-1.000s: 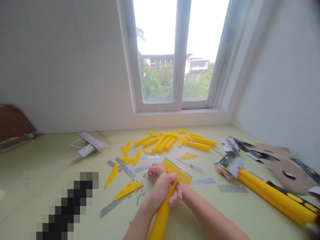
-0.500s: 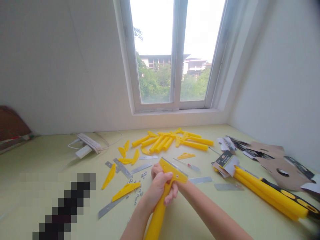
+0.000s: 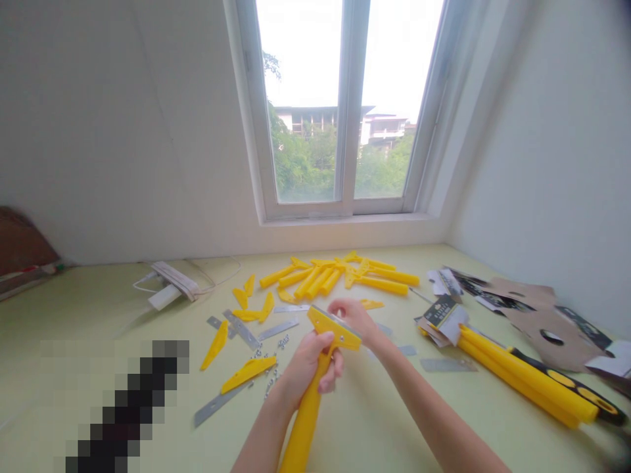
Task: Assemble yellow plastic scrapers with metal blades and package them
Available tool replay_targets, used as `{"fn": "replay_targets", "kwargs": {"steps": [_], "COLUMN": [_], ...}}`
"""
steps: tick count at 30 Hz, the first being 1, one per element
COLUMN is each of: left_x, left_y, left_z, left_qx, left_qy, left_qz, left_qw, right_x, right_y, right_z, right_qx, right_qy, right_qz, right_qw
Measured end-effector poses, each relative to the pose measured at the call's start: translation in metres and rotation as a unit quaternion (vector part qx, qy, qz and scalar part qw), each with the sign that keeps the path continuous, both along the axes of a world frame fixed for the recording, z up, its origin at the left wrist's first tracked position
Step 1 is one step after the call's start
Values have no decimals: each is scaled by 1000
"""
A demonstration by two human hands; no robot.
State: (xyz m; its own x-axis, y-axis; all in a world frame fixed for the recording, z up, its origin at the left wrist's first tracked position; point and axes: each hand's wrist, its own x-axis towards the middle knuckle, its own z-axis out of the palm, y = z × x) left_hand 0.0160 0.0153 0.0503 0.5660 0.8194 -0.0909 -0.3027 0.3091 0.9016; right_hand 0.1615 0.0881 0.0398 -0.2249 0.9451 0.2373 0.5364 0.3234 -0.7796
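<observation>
My left hand (image 3: 313,364) is wrapped round the neck of a yellow scraper (image 3: 300,427), whose wide head (image 3: 332,330) points away from me. A metal edge and a small screw show on that head. Just beyond its right end is my right hand (image 3: 355,318), fingers curled; whatever they may hold is hidden. Beside that wrist lies a partly covered greyish piece (image 3: 384,330). Loose yellow head covers (image 3: 249,374), flat metal blades (image 3: 221,405) and several small screws and nuts (image 3: 283,341) lie to the left of my hands.
Yellow scraper handles (image 3: 325,279) are piled near the window. To the right lie packaged yellow scrapers (image 3: 527,374), a black-and-yellow handle (image 3: 566,384) and cardboard packaging (image 3: 530,325). A white power strip (image 3: 175,282) with cables sits at the back left.
My right hand has moved from behind the scraper head to its far right side, covering where a screwdriver lay. The scraper in my left hand has shifted slightly left.
</observation>
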Motion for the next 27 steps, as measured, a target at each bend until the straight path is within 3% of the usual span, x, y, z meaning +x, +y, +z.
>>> {"fn": "replay_targets", "kwargs": {"steps": [5,10,15,23,27], "left_x": [4,10,11,9,9], "left_y": [-2,-4,-3,-2,-2], "left_z": [-5,-11,-15,-17,-15], "left_qx": [29,38,42,42,44], "left_qy": [34,83,99,96,96], "left_qz": [29,22,14,16,9], "left_qw": [999,996,994,994,994], "right_x": [37,17,-3,-4,-8], "right_y": [-13,-41,-44,-46,-49], "right_z": [16,21,19,17,18], "right_qx": [-45,-90,-108,-46,-81], "right_qy": [79,252,249,210,204], "right_qz": [-50,9,18,38,20], "right_qw": [995,963,962,976,975]}}
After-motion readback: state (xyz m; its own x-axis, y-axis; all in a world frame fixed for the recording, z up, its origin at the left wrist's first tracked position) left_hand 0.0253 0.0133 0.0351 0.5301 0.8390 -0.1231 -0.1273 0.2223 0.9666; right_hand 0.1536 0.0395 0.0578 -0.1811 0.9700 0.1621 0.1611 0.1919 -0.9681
